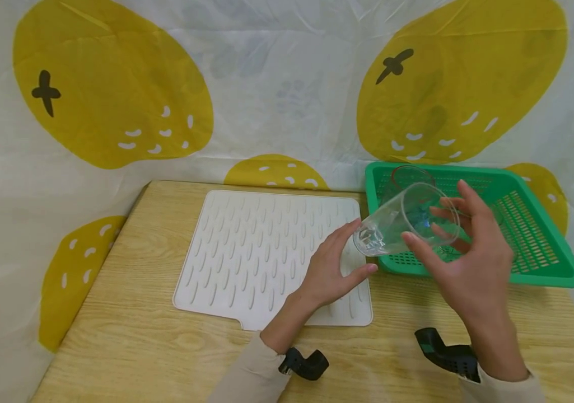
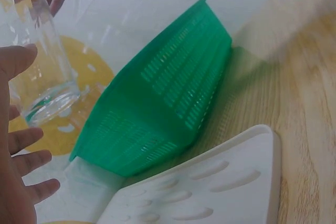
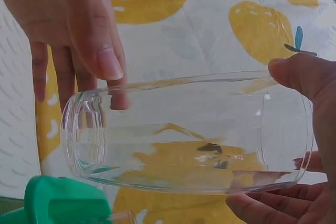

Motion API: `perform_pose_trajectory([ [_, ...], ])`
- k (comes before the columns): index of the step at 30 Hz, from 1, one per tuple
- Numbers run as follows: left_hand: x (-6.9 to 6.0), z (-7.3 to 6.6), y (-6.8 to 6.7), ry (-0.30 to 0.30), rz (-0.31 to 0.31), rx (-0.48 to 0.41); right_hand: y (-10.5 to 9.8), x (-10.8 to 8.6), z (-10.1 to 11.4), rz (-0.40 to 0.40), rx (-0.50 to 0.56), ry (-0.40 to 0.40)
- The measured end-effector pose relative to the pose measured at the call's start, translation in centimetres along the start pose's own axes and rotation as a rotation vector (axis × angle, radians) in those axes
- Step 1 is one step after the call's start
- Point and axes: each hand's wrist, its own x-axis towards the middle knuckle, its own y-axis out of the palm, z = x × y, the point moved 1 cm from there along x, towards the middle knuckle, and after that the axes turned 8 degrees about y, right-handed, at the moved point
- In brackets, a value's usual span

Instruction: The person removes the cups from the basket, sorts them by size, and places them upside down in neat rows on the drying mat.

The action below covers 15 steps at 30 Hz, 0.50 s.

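Note:
A clear drinking glass is tilted on its side above the near left part of the green basket, its mouth toward the right. My right hand holds it near the rim, thumb on one side and fingers on the other. At the base end is my left hand, its fingers extended and the thumb spread apart from the glass. The fingertips reach the base; whether they bear any weight cannot be told. In the right wrist view the glass looks empty.
The green basket stands at the back right with another clear glass, reddish at its rim, inside. A white ridged drying mat lies left of it on the wooden table. A lemon-patterned cloth hangs behind.

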Motion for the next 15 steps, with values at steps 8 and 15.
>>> perform_pose_trajectory([
  [8,-0.4,0.7,0.0,-0.002,-0.054,-0.141,0.4,-0.5,0.7,0.063,0.074,-0.008],
  [15,-1.2,1.3,-0.6,-0.019,-0.09,-0.226,1.1,-0.9,0.4,0.102,0.127,0.007],
])
